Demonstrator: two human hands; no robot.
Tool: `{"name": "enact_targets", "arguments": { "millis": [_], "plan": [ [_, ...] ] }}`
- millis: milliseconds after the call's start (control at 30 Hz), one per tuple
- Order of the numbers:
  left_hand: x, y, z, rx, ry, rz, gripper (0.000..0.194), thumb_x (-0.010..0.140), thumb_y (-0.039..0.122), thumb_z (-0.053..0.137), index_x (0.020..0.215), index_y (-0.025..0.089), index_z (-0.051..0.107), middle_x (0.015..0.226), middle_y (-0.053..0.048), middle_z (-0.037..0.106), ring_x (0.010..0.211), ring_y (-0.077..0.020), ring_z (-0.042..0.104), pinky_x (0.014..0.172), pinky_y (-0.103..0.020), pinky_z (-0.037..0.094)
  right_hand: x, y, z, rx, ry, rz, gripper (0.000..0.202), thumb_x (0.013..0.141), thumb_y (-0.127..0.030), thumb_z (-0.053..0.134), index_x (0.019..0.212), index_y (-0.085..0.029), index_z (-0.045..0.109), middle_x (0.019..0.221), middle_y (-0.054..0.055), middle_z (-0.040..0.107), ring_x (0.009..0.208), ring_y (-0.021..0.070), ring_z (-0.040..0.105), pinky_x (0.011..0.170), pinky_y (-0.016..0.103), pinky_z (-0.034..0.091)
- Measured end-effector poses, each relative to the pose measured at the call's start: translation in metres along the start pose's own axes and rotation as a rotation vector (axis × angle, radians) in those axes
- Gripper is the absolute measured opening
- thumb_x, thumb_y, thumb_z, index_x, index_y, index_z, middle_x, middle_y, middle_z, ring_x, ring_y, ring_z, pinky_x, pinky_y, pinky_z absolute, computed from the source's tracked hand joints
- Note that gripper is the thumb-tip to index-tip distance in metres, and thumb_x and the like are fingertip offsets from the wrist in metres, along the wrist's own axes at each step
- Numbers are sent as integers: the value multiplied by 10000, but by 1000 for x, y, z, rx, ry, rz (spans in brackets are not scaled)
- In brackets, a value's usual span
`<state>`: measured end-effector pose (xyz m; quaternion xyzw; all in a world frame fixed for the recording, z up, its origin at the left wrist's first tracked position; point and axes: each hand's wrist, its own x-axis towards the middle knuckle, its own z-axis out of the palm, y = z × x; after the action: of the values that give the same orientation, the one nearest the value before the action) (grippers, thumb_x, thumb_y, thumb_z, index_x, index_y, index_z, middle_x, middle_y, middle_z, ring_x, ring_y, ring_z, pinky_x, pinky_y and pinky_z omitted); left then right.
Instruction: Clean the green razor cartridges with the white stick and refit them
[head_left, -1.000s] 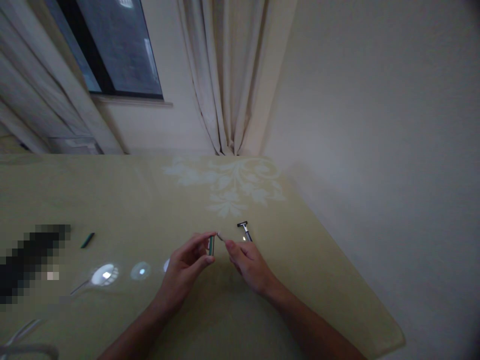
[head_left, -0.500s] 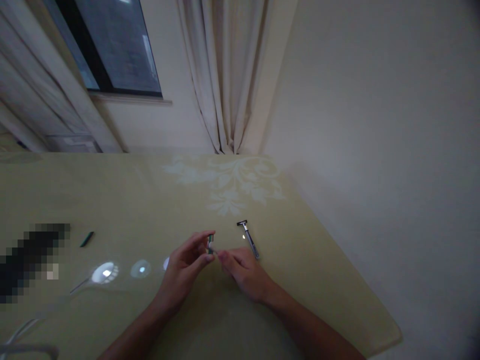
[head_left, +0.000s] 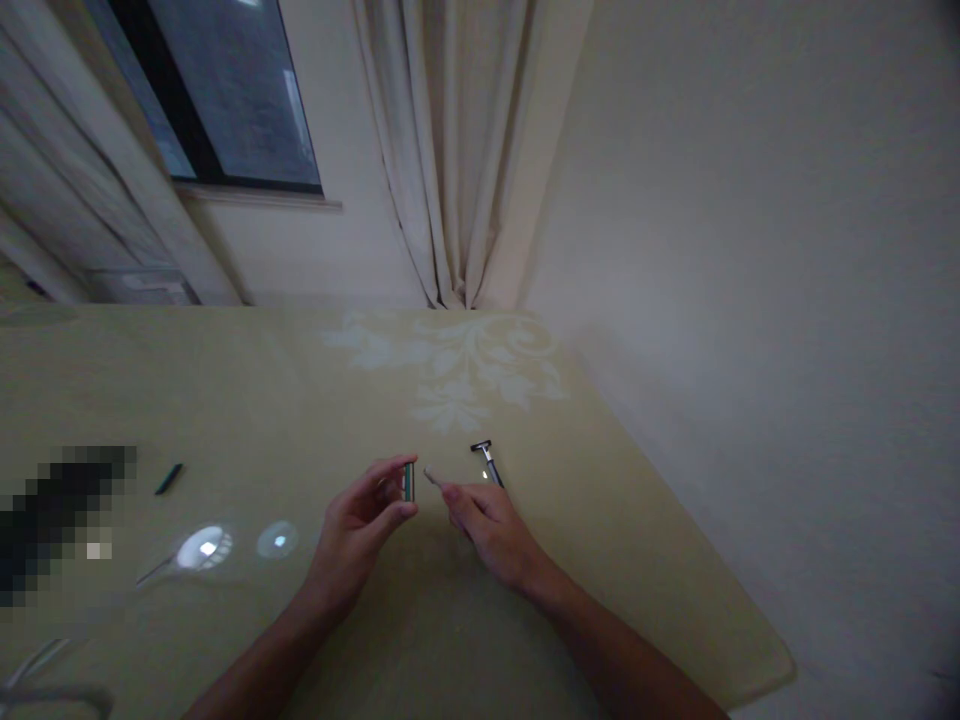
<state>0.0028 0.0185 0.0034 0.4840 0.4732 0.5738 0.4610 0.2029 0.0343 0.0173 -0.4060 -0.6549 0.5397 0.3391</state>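
Note:
My left hand (head_left: 360,520) holds a small green and silver cartridge (head_left: 409,482) upright between thumb and fingertips. Closed around a thin pale stick (head_left: 432,477), my right hand (head_left: 486,525) is just to the right, and the stick's light tip points at the cartridge with a small gap between them. A razor (head_left: 489,462) with a dark head and silver neck lies on the table beyond my right hand, which hides the lower part of its handle.
A small dark green piece (head_left: 169,479) lies on the table (head_left: 247,400) at the left, near a blurred dark object (head_left: 67,500). Below it are cables and bright reflections. Curtains (head_left: 457,150) and a wall stand behind.
The tip of the stick has come away from the cartridge, leaving a gap. My left hand has shifted slightly left with the cartridge, and my right hand now covers more of the razor handle.

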Motion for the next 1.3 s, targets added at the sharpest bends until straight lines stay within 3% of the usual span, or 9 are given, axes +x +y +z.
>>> {"name": "enact_targets", "arguments": {
  "millis": [200, 367, 533, 767, 967, 1133, 1300],
  "plan": [
    [0, -1, 0, -7, -8, 26, 401, 782, 296, 887, 1180, 299, 838, 893, -5, 666, 768, -145, 596, 707, -235, 527, -2, -4, 3, 21, -107, -45, 671, 1054, -746, 412, 647, -213, 421, 623, -39, 385, 594, 126, 352, 579, 296, 261],
    [0, 1, 1, -7, -2, 29, 401, 766, 288, 893, 1164, 291, 845, 896, -7, 661, 780, -149, 600, 715, -239, 531, 0, -3, -1, 47, -25, 9, 689, 1027, -778, 440, 628, -217, 408, 601, -49, 353, 566, 121, 317, 562, 301, 246],
    [-3, 4, 3, -20, -2, 3, 411, 767, 280, 882, 1176, 283, 840, 905, -9, 676, 790, -156, 615, 727, -250, 535, -2, -5, 3, 92, -128, -13, 701, 1035, -775, 424, 621, -210, 437, 585, -48, 374, 557, 118, 332, 565, 295, 265],
    [-2, 1, 3, 4, -4, 11, 394, 767, 270, 877, 1160, 275, 844, 907, -12, 679, 796, -161, 619, 734, -251, 534, 1, 2, 2, 138, -70, 49, 706, 998, -814, 456, 624, -218, 407, 587, -52, 338, 562, 116, 293, 547, 297, 217],
    [-1, 2, 5, -14, -1, 12, 413, 769, 286, 881, 1180, 273, 837, 869, -8, 673, 774, -159, 614, 714, -248, 536, -1, 4, 3, 192, -176, 63, 666, 1001, -795, 478, 671, -222, 409, 616, -57, 337, 562, 109, 272, 541, 290, 203],
    [-1, 0, 3, -16, 18, -15, 427, 763, 292, 881, 1187, 272, 832, 874, -8, 687, 814, -172, 642, 743, -257, 552, 1, 3, 1, 169, -87, 81, 676, 1005, -787, 485, 644, -221, 405, 594, -65, 314, 545, 104, 258, 537, 297, 174],
    [-4, -1, 3, -15, -8, 1, 419, 784, 300, 879, 1200, 294, 829, 883, -1, 678, 792, -155, 622, 742, -243, 540, -2, 3, 4, 254, -200, 68, 656, 1012, -778, 485, 667, -227, 395, 603, -72, 310, 535, 101, 245, 524, 293, 182]
  ]
}}
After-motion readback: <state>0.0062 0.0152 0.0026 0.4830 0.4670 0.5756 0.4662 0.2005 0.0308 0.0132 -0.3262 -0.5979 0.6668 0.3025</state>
